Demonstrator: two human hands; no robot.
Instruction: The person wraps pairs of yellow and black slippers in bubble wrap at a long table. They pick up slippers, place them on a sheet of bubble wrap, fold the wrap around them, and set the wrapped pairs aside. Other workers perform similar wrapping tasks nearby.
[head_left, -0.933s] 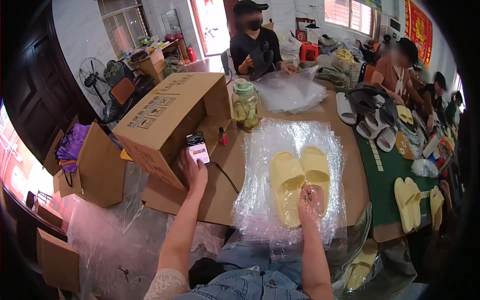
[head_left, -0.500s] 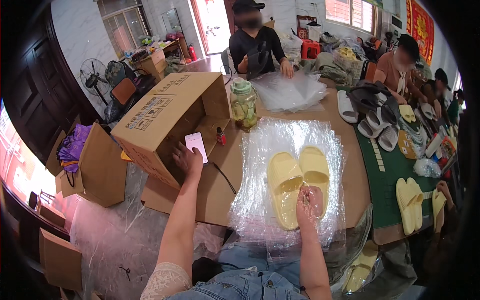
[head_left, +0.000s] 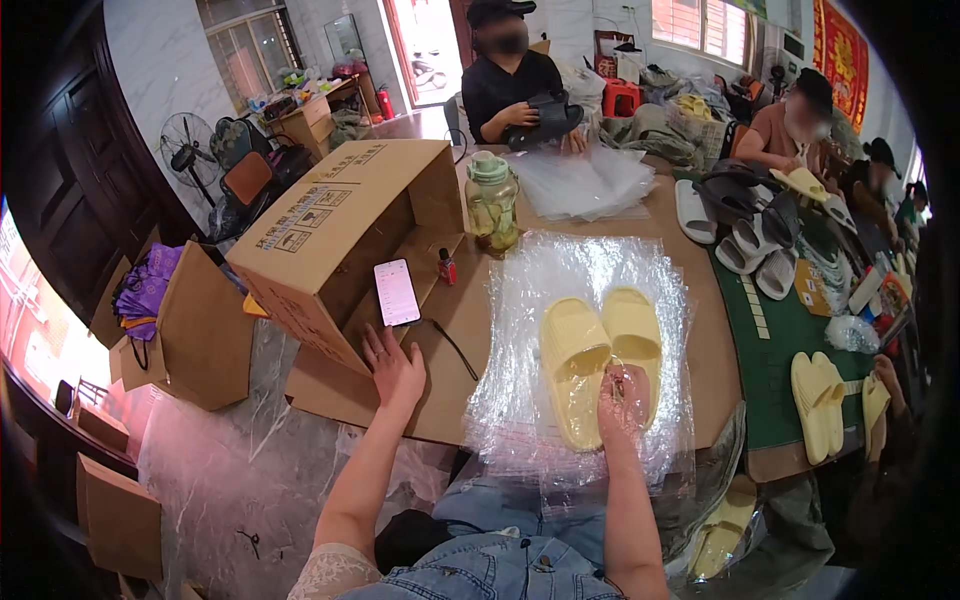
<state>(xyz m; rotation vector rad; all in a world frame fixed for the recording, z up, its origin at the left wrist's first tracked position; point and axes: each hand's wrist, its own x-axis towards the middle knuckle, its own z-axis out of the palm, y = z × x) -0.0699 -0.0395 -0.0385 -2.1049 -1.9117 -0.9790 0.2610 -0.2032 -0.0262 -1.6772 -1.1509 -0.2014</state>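
Note:
A pair of pale yellow slippers (head_left: 578, 372) lies on a thick stack of clear plastic bags (head_left: 508, 410), and shiny film covers at least part of them. My right hand (head_left: 624, 398) is closed at their heel ends, the fingers curled over the inner edges; it appears to be inside a clear bag. My left hand (head_left: 398, 372) rests on the table just below a lit phone (head_left: 397, 292), fingers spread and holding nothing. The phone leans at the mouth of a cardboard box (head_left: 330, 215) lying on its side.
A small red bottle (head_left: 446, 267) and a green-lidded jar (head_left: 491, 205) stand beside the box. More clear bags (head_left: 590, 182) lie by a co-worker handling a dark slipper (head_left: 545, 118). Grey, black and yellow slippers (head_left: 818, 410) lie on the green mat at right. An open carton (head_left: 205, 325) stands at left.
My left hand has drawn back from the phone's left side to the table below it. My right hand stays at the slippers. The co-worker opposite now holds the dark slipper with both hands.

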